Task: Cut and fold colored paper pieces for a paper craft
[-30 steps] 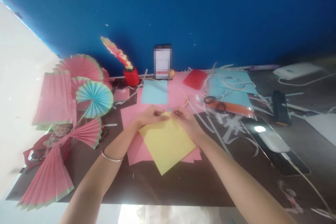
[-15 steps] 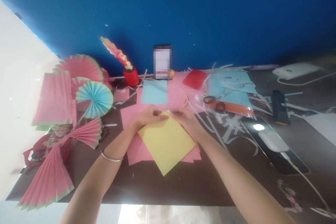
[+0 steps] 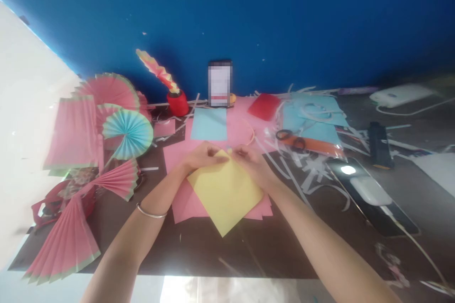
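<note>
A square of yellow paper (image 3: 224,194) lies turned like a diamond, one corner pointing toward me. At its far corner my left hand (image 3: 204,155) is closed, thumb and fingers pinching the paper's edge. My right hand (image 3: 249,157) pinches the same corner from the other side, its fingertips close to the left ones. Exactly how the corner sits between the fingers is hidden. Beneath the yellow square are several pink sheets (image 3: 185,206), and a light blue square (image 3: 209,124) rests just beyond my hands.
Pleated paper fans (image 3: 128,133) crowd the left side. A phone (image 3: 220,84) leans on the blue wall near a red pot (image 3: 177,103). On the right are scissors (image 3: 297,142), white paper strips (image 3: 316,170), a black device (image 3: 380,147) and a large phone (image 3: 401,220) with a white charger.
The right side of the yellow paper has lifted or curved slightly under my right hand, which has shifted a little. My left hand stays nearly in place.
</note>
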`<state>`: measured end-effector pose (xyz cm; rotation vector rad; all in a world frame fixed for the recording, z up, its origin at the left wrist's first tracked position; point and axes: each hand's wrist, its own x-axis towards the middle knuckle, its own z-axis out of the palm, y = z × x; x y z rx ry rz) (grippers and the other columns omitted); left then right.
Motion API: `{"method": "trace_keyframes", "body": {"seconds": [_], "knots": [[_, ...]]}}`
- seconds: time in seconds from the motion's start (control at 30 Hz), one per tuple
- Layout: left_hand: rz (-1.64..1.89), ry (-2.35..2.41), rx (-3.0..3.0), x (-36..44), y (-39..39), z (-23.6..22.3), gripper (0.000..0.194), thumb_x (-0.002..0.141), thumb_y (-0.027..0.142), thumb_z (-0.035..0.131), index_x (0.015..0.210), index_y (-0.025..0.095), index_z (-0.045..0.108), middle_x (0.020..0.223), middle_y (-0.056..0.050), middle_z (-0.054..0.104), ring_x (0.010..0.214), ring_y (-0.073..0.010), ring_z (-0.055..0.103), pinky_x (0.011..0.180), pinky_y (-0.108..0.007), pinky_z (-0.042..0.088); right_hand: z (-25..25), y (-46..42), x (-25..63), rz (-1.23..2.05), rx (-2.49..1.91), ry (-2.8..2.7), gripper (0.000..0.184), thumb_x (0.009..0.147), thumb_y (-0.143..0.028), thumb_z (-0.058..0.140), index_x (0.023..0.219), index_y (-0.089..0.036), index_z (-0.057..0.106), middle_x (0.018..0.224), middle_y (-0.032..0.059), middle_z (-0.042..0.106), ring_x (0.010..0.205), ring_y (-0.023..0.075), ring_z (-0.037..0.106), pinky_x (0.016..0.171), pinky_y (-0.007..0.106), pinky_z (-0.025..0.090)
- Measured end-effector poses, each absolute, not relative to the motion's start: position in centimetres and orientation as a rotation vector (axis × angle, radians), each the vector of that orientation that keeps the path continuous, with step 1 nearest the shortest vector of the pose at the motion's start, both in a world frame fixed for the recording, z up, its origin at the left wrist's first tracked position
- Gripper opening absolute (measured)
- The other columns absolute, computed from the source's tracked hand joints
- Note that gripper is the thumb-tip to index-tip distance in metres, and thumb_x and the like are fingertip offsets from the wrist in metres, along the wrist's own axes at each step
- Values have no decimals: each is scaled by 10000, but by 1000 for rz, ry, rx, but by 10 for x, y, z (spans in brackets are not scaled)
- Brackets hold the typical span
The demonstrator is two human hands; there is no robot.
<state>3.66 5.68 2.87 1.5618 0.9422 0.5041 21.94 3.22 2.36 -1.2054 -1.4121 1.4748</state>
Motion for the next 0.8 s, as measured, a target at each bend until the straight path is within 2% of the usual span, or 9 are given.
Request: {"method": "trace_keyframes", "body": {"seconds": [0.13,0.33,0.6,0.8], "knots": [[493,940,1555,35,57,26,331,710,439,589,646,120,526,568,37,402,471,-53,387,413,-180,276,25,32,220,1477,-1195,-1401,236,724,-432,597,729,-197,573,697,-6,584,653,136,542,590,249,412],[509,947,1515,35,58,28,350,681,436,613,580,127,484,569,32,423,480,-57,423,410,-172,296,28,32,222,1475,-1235,-1439,250,700,-432,607,742,-186,594,744,13,613,673,151,558,597,263,419],[492,964,1546,35,58,27,343,659,430,641,588,121,510,537,44,388,456,-47,390,393,-168,277,26,32,222,1432,-1215,-1497,230,723,-413,588,732,-183,582,709,2,588,659,137,534,599,255,404],[511,938,1511,35,59,28,344,652,437,646,631,105,560,541,33,428,463,-55,424,393,-166,295,24,31,222,1469,-1181,-1453,202,736,-393,585,742,-194,553,699,-12,566,634,124,520,584,243,404]]}}
